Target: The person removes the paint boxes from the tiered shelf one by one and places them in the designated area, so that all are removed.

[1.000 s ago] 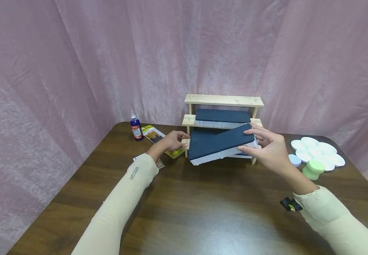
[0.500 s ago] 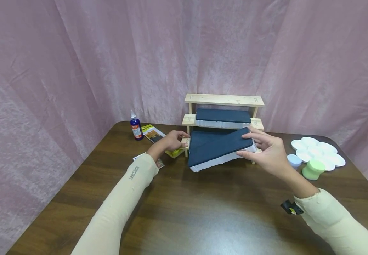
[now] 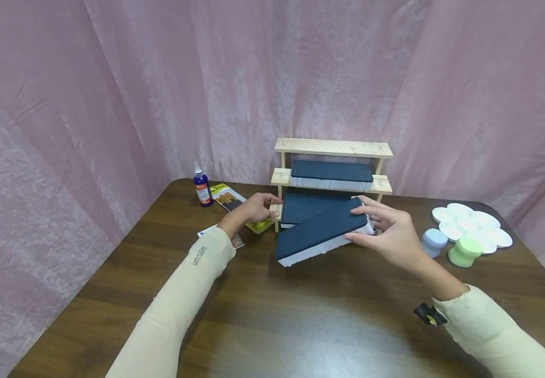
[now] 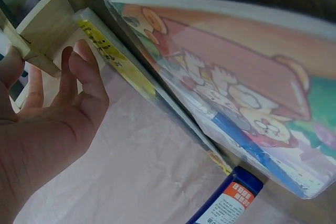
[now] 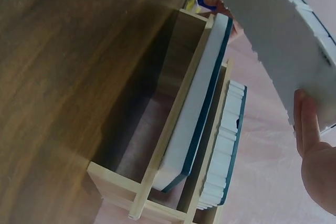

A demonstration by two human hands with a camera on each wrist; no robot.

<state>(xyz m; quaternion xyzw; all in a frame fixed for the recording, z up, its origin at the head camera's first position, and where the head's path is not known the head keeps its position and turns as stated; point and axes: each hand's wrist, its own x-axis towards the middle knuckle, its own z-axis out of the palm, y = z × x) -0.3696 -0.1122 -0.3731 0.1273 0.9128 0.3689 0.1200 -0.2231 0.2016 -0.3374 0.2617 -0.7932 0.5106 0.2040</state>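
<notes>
My right hand [image 3: 390, 231] grips one end of a flat white box with a dark blue lid [image 3: 319, 231], thumb below and fingers on top. The box hangs tilted in front of a three-step wooden stand [image 3: 333, 147]; its pale underside shows in the right wrist view. A similar box [image 3: 300, 207] sits on the stand's lowest step, partly hidden behind the held one. Another such box [image 3: 331, 170] lies on the middle step. With thumb and fingers, my left hand [image 3: 253, 209] pinches the left end of the lowest step.
To the left stand a blue bottle [image 3: 202, 186], a yellow-edged packet [image 3: 227, 198] and a cartoon-printed packet [image 4: 226, 87]. On the right are a white flower-shaped palette [image 3: 470, 226], a blue waisted piece [image 3: 434, 241] and a green one [image 3: 464, 252]. A pink curtain [image 3: 234, 105] hangs behind.
My right hand has drawn the box down and toward me, away from the stand, uncovering more of the box on the lowest step. My left hand stays on the step's end.
</notes>
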